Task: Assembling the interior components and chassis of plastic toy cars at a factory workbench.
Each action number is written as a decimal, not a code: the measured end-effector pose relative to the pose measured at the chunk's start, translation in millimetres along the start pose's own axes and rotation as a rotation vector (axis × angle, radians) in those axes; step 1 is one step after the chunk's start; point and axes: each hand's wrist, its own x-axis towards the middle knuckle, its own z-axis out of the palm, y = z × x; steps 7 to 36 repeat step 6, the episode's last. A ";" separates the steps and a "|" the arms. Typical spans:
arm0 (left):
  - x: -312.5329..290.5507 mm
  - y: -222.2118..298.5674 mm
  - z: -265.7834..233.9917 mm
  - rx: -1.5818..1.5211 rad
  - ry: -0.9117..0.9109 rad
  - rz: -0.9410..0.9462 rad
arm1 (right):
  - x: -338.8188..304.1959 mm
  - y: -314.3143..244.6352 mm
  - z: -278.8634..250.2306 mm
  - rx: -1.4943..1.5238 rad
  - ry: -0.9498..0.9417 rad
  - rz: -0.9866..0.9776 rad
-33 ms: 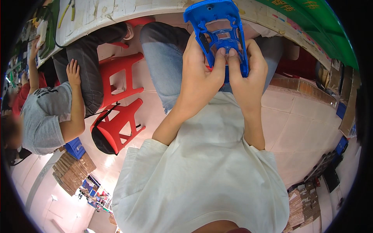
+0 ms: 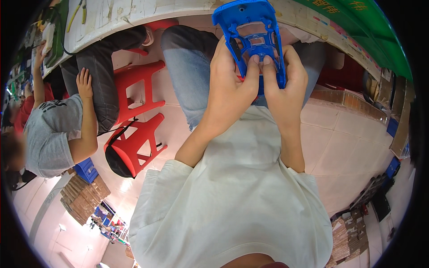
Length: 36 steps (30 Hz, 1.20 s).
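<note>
A blue plastic shell [image 2: 243, 15] with cut-out openings, dark strips along its sides and a small clear window is held up at the table's near edge. My left hand [image 2: 230, 89] grips its left side, and my right hand [image 2: 288, 82] wraps round the right side. Both thumbs press side by side on the lower middle of the shell. A bit of red shows beside my left thumb. The fingers behind the shell are mostly hidden.
The white worktable [image 2: 129, 13] runs across the top, with yellow-handled pliers [image 2: 76, 15] at far left. A green bin [image 2: 357, 27] stands at upper right. Red stools [image 2: 140, 91] are on my left, near a seated person in a grey shirt [image 2: 53, 134]. Cardboard [image 2: 85, 196] is stacked behind.
</note>
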 end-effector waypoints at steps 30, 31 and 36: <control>4.1 4.1 0.7 -0.040 0.044 0.028 | -1.7 5.9 0.8 0.077 -0.011 0.049; 4.1 4.1 0.7 -0.040 0.044 0.028 | -1.7 5.9 0.8 0.077 -0.011 0.049; 4.1 4.1 0.7 -0.040 0.044 0.028 | -1.7 5.9 0.8 0.077 -0.011 0.049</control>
